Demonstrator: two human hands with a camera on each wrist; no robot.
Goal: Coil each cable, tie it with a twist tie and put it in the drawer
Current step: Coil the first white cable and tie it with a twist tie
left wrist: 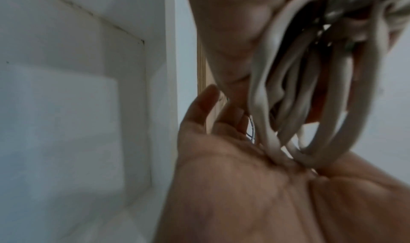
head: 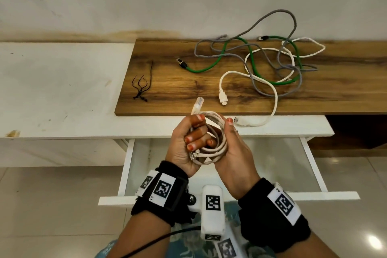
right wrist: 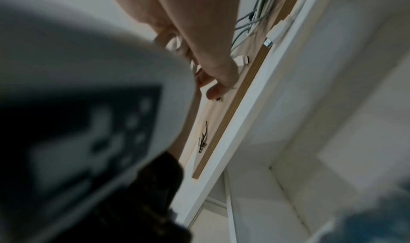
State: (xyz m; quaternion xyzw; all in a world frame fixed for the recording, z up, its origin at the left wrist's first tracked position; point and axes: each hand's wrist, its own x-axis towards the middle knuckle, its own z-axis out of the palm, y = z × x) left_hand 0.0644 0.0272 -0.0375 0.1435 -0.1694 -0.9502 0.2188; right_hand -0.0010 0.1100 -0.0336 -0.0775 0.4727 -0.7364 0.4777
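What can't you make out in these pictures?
- Drawer floor, head view: the hands and wrist gear cover the middle.
- Coiled cable, head view: whether a tie is on it; the left hand fingers cover part.
- Black ties, right wrist view: too blurred to count.

a white tabletop (head: 62, 81) carries a brown wooden board (head: 188, 81) on its right part. on the board's left end lies a small bunch of black twist ties (head: 142, 86). to the right, a green cable (head: 251, 63), a grey cable (head: 278, 56) and a white cable (head: 272, 88) lie loose and tangled together, the white cable's end hanging over the board's front edge onto the white surface
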